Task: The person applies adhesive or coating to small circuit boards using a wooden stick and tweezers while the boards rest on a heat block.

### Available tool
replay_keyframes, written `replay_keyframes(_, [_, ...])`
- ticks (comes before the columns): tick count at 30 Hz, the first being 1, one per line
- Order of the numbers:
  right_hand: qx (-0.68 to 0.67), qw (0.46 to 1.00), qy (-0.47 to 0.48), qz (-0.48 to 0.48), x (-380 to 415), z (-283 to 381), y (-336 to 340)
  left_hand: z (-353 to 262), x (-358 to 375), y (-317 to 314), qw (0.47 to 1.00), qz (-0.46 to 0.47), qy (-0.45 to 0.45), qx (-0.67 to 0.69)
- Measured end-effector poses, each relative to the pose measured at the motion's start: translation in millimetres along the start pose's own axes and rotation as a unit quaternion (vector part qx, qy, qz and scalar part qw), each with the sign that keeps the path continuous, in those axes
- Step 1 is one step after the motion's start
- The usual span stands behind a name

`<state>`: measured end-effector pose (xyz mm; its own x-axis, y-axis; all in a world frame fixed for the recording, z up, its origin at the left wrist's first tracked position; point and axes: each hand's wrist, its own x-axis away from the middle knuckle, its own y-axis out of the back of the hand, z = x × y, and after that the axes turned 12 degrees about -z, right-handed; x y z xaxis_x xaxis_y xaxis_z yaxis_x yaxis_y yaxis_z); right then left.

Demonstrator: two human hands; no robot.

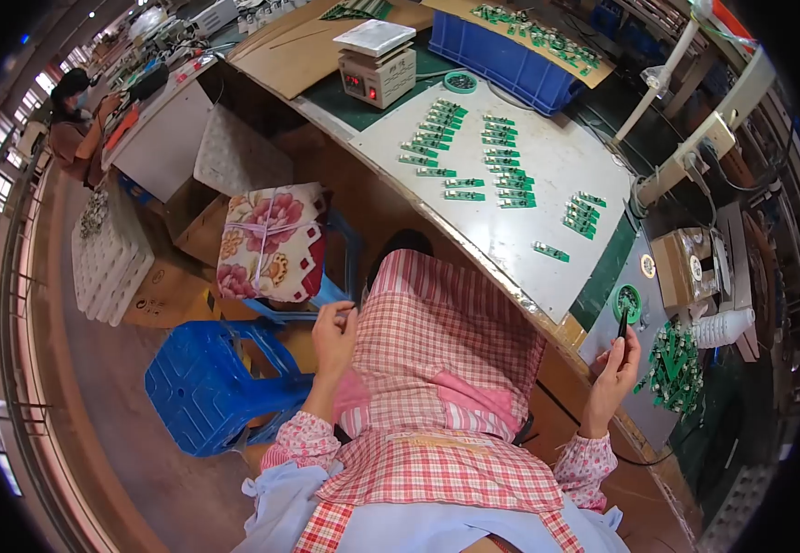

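My right hand [613,373] pinches dark tweezers [623,323], their tips at a small green round dish [626,302] of tiny parts near the table's right front edge. My left hand [333,341] is above my lap, beside the stool, with its fingers curled together; whatever they hold, if anything, is too small to make out. Small green circuit boards stand in rows on the white board [400,147], with one single circuit board [551,252] closest to me. To the right of my right hand lies a heap of green circuit boards [674,369].
At the back are a heating unit [378,76] with a red display, another green dish [460,82] and a blue crate [501,69]. A blue stool [206,382] and a flowered cushion [271,241] are left of me. A person [77,129] sits farther off.
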<state>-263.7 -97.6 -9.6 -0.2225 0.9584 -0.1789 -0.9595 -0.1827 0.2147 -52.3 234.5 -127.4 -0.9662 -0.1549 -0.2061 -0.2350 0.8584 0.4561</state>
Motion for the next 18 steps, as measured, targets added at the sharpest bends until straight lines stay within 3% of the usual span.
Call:
replay_keyframes(1, [0.009, 1.0, 0.0, -0.011, 4, 0, -5, 26, -1, 8, 1.0, -0.014, 0.011, -0.013])
replay_keyframes(4, [0.191, 0.955, 0.202, -0.104, 11, -10, -21, 76, -22, 32, 0.998, -0.024, 0.023, -0.056])
replay_keyframes(8, [0.271, 0.925, 0.205, -0.168, 14, -18, -22, 131, -130, 34, 0.989, -0.053, -0.032, -0.133])
replay_keyframes(12, [0.328, 0.897, 0.198, -0.219, 12, -26, -22, 165, -255, 11, 0.92, -0.095, -0.081, -0.371])
replay_keyframes(14, [0.334, 0.899, 0.164, -0.23, 11, -28, -24, 191, -310, -7, 0.859, -0.138, -0.072, -0.488])
replay_keyframes(18, [0.393, 0.879, 0.13, -0.237, 7, -38, -24, 185, -377, -19, 0.855, -0.044, 0.052, -0.514])
